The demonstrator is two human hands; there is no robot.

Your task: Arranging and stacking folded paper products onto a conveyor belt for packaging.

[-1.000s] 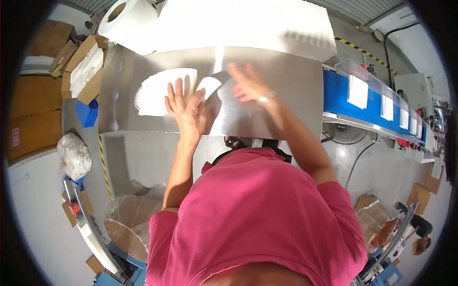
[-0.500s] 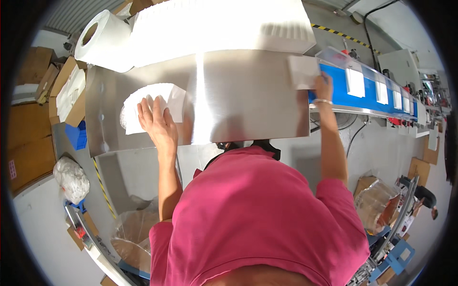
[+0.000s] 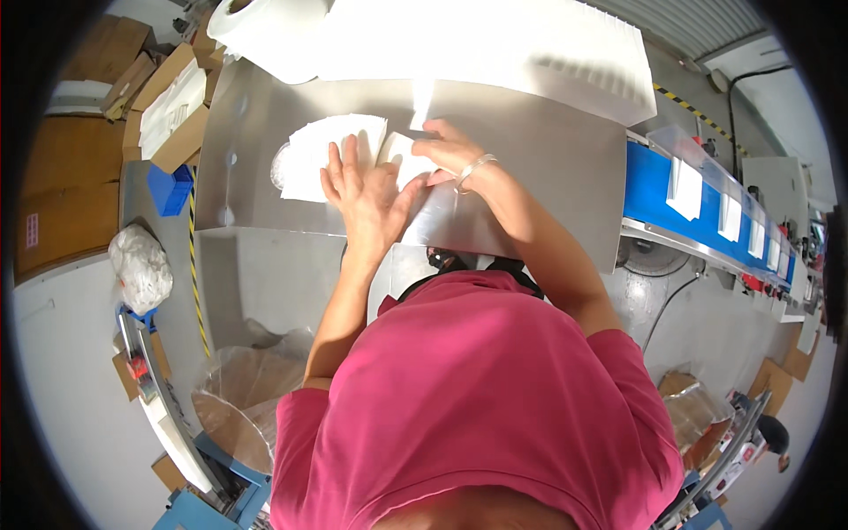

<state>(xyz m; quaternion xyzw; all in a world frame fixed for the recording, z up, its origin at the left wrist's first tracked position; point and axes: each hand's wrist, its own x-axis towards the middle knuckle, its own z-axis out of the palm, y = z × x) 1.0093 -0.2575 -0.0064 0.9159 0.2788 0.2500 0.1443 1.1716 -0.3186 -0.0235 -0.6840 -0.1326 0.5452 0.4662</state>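
A fan of overlapping flat white packets (image 3: pixel 305 150) lies on the steel table (image 3: pixel 548 168), left of the middle. My left hand (image 3: pixel 362 194) rests on it with the fingers stretched out and open. Just right of the fan, my right hand (image 3: pixel 450 157) grips another flat white packet (image 3: pixel 400 154) between thumb and fingers, its left edge against the fan. Part of this packet is hidden under my fingers. On the blue conveyor belt (image 3: pixel 647 181) to the right, several white packets (image 3: pixel 685 189) stand or lie in a spaced row.
Along the table's far side runs a long bright white block of packed pieces (image 3: pixel 477 44), with a white roll (image 3: pixel 274 35) to its left. A cardboard box (image 3: pixel 196 132) of white pieces and a blue bin (image 3: pixel 170 190) are at the left. A clear guard (image 3: pixel 707 159) edges the belt.
My right hand has come left from the conveyor's near end to the fan, bringing a white packet. My left hand stays on the fan. The whole view has shifted.
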